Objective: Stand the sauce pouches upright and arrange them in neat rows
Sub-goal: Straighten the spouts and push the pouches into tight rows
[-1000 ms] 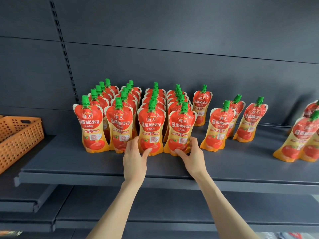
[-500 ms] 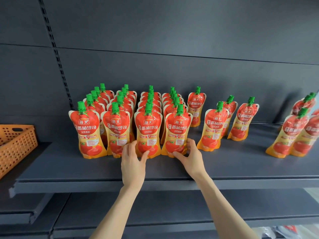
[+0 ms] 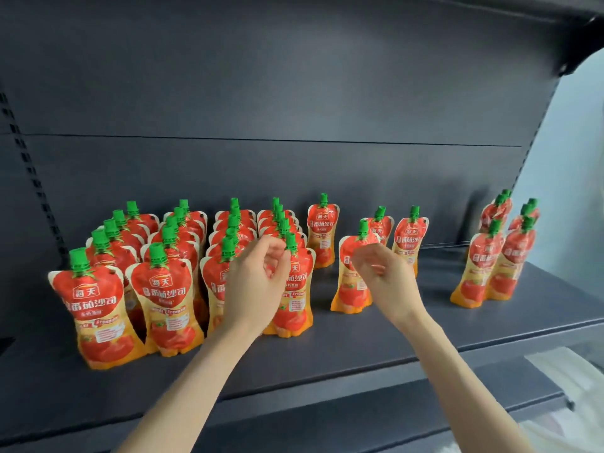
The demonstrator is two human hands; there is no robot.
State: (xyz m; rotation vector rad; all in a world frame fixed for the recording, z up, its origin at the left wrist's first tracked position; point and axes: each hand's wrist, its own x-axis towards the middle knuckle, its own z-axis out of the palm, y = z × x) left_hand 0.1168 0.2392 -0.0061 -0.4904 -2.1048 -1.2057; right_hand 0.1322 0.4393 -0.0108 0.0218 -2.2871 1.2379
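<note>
Red-and-orange sauce pouches with green caps stand upright on a dark shelf (image 3: pixel 327 358). Four tight rows run front to back on the left, led by a front pouch (image 3: pixel 94 308) and its neighbour (image 3: pixel 166 289). My left hand (image 3: pixel 258 282) hovers with loosely curled fingers before the fourth row's front pouch (image 3: pixel 294 312), close to its cap, holding nothing. My right hand (image 3: pixel 382 276), blurred, is half curled just in front of a loose upright pouch (image 3: pixel 349 289). It grips nothing that I can see.
A single pouch (image 3: pixel 323 230) stands behind, beside the fourth row. Two more pouches (image 3: pixel 410 237) stand apart at mid-right. A cluster of several pouches (image 3: pixel 480 269) stands near the shelf's right end. A lower shelf (image 3: pixel 359 416) juts out below.
Both hands have lifted off the bases of the front pouches and moved up and right. The view has swung right, so the orange basket on the left is out of sight.
</note>
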